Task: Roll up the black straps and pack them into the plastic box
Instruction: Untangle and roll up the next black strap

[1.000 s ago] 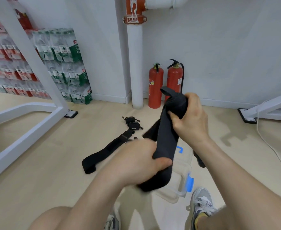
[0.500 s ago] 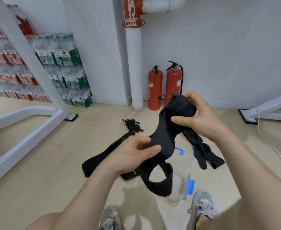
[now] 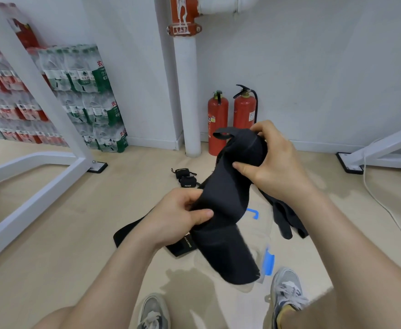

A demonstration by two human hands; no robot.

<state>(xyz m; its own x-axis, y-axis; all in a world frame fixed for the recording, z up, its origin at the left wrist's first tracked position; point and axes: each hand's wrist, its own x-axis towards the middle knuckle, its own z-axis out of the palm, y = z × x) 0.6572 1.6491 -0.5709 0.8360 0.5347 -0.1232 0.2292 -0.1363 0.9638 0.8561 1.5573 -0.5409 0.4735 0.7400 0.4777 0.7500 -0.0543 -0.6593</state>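
Note:
I hold a wide black strap [image 3: 228, 200] in the air with both hands. My right hand [image 3: 275, 167] grips its rolled upper end. My left hand [image 3: 178, 217] pinches its middle, and the loose tail hangs down over the clear plastic box [image 3: 263, 233] with blue latches on the floor. Another black strap [image 3: 133, 230] lies flat on the floor to the left, partly hidden by my left hand. A third black strap [image 3: 287, 217] lies to the right of the box. Two small rolled black straps [image 3: 185, 178] sit farther back.
Two red fire extinguishers [image 3: 230, 119] stand against the wall beside a white pipe [image 3: 190, 96]. Stacked packs of bottled water [image 3: 85, 98] fill the left corner behind a white metal frame [image 3: 40, 96]. Another white frame [image 3: 384, 148] and a cable are at right. My shoes [image 3: 287, 290] are below.
My hands have drawn apart and the strap now spans between them with its tail unfolded downward. The right hand has turned the rolled end a little.

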